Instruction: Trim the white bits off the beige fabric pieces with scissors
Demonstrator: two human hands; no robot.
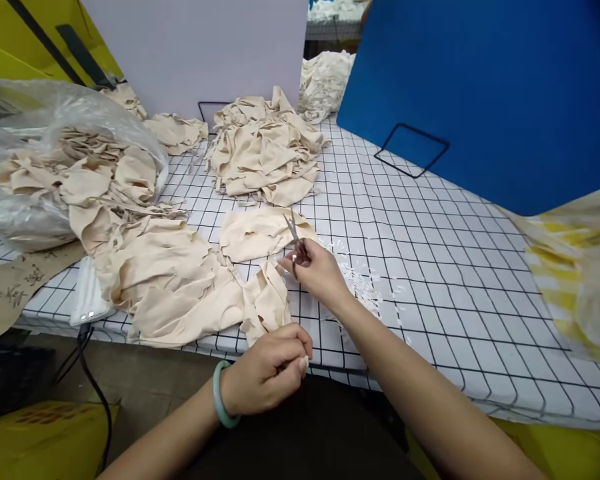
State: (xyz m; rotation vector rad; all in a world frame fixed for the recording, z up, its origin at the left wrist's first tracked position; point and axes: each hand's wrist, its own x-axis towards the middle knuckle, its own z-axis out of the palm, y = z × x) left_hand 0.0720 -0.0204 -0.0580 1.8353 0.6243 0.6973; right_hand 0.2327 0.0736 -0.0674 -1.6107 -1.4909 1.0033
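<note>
Head view, left hand: the left hand [265, 373], with a pale green bangle [221, 395], is curled at the bench's near edge, thumb and forefinger pinching what looks like a small off-white scrap [304, 364].
Right hand: the right hand [320, 270] is closed around small dark-handled metal scissors [293, 230], blades slightly parted and pointing to the far edge.
Beige fabric: one flat beige cloth piece [253, 235] lies under the blades, mid-bench; a crumpled beige cloth heap [175, 280] runs along the near edge, left of centre; a taller beige cloth pile [267, 153] sits toward the far edge.
Snip risk: with the blades parted over cloth, a careless close could nick the flat piece.
Slide risk: the near heap reaches the bench's near edge, so a tug could drag pieces off.
Scatter risk: the loose white snippets [363, 283] beside the right forearm could cling to the sleeveless arm or cloth.
Cable risk: a white power strip [89, 297] sits by the near edge, its black cable [93, 373] hanging down; a snag could pull it over.
Room: the widest stretch of the white, black-gridded bench [445, 293] shows right of the snippets, toward the right end; leftward, the heap and a clear plastic bag [35, 223] crowd movement.
Far limit: a blue panel [480, 100] stands over the far right edge.
</note>
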